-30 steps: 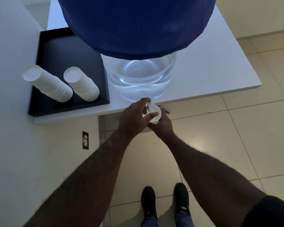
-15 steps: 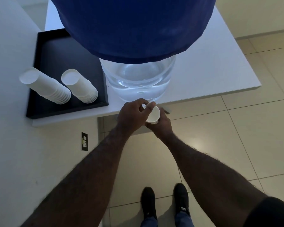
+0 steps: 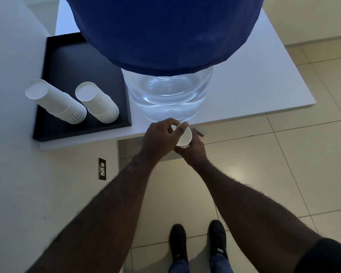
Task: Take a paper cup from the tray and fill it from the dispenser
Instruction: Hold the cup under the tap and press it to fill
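The dispenser [image 3: 165, 95] is a clear water bottle under a blue cover, standing on the white table near its front edge. My right hand [image 3: 194, 152] grips a white paper cup [image 3: 185, 137] from below and holds it just in front of the bottle's base. My left hand [image 3: 159, 134] reaches over the cup's rim, with its fingers pinched on a small white tap [image 3: 174, 127] that is mostly hidden. I cannot tell whether water is in the cup. The black tray [image 3: 83, 62] lies left of the dispenser.
Two stacks of upturned white cups [image 3: 57, 103] [image 3: 99, 104] stand on the tray. The white table [image 3: 254, 85] ends just behind my hands. A wall with a socket [image 3: 102, 171] runs along the left. Tiled floor and my shoes [image 3: 197, 245] are below.
My left hand's fingers have closed tighter over the tap above the cup. The cup and my right hand stay almost in place under the bottle's edge.
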`<state>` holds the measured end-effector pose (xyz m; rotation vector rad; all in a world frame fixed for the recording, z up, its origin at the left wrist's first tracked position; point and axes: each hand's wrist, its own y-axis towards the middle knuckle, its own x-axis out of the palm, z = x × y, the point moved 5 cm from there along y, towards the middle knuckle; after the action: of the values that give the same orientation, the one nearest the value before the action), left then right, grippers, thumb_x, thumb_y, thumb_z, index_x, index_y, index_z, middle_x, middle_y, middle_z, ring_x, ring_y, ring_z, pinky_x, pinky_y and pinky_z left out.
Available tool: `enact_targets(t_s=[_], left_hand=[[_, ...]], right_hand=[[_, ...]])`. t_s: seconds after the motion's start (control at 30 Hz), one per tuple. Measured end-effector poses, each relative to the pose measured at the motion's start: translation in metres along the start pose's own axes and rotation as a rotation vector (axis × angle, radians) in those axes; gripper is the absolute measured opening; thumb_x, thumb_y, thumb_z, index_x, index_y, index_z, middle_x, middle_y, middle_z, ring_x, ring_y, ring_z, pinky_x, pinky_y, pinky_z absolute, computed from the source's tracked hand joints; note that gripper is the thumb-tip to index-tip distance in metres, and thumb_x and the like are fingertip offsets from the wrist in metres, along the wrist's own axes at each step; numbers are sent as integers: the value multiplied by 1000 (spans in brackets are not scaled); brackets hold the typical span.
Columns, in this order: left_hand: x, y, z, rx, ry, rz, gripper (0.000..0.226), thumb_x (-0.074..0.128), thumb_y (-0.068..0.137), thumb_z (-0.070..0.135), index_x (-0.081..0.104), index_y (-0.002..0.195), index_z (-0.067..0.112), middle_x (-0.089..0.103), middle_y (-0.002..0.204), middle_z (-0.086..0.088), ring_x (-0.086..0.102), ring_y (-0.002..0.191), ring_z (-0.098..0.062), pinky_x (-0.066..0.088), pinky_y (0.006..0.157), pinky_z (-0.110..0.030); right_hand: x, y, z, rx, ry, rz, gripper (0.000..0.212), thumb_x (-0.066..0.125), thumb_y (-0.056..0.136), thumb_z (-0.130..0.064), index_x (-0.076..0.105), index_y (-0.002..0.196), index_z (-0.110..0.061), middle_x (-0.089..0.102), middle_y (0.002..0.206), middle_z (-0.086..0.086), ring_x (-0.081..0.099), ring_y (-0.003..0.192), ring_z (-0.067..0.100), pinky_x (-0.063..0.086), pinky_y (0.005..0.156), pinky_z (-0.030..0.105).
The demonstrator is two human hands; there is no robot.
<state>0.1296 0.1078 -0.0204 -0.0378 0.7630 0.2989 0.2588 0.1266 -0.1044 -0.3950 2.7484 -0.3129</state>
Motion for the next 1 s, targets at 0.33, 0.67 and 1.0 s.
enact_targets(t_s=[0.33,0.67,1.0], left_hand=[[1,-1,-1,-30,-22,4,42,60,89,51,73,98,13,59,69,9,55,59,-8,39,57,-16],[3,-1,-1,-39,-24,5,46,57,89,54,73,102,13,63,76,7,59,65,-10,40,58,-17],[6,0,-3,-43,-25,20,51,53,86,60,73,100,14,73,85,0,63,69,-12,43,60,-18]], right_hand=[[-2,1,-2,-19,-25,0,61,85,67,-21,51,118,-25,68,107,-2,65,96,18,56,76,36],[-5,-3,-1,-49,-37,20,62,87,67,-22,51,117,-22,68,108,-1,64,96,19,56,75,34],[-4,0,1,-37,-46,18,57,87,66,-24,49,108,-30,66,102,-5,63,89,15,52,69,26]])
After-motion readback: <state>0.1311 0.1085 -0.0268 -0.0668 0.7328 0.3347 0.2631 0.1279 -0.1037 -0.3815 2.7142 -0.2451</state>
